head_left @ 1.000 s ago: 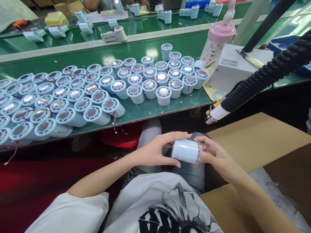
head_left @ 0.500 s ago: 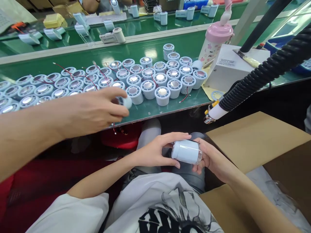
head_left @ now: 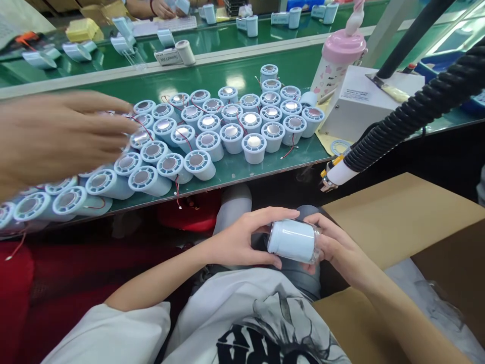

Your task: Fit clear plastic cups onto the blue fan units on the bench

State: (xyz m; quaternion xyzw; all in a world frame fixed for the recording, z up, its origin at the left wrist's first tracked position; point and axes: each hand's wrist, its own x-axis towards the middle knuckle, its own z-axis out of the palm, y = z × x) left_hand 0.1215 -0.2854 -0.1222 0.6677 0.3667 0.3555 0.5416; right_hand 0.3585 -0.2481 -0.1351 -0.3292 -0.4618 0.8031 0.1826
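Over my lap I hold a pale blue cylindrical housing (head_left: 291,240) on its side, between both hands. My left hand (head_left: 242,236) wraps its left end with fingers curled over the top. My right hand (head_left: 335,247) grips its right end, which has a clear cap. Several identical housings (head_left: 231,137) with round metal discs and red wires stand in rows on the green bench (head_left: 242,169) just beyond my knees.
A co-worker's blurred hand (head_left: 56,136) reaches in from the left over the housings. A black corrugated hose with a nozzle (head_left: 397,126) hangs at right, above an open cardboard box (head_left: 397,222). A pink bottle (head_left: 339,63) and a white box (head_left: 364,103) stand at the back right.
The co-worker's hand came in from the left, set a housing at the front of the rows, then drew back to the left. My hands stayed on the housing, turning it slightly.
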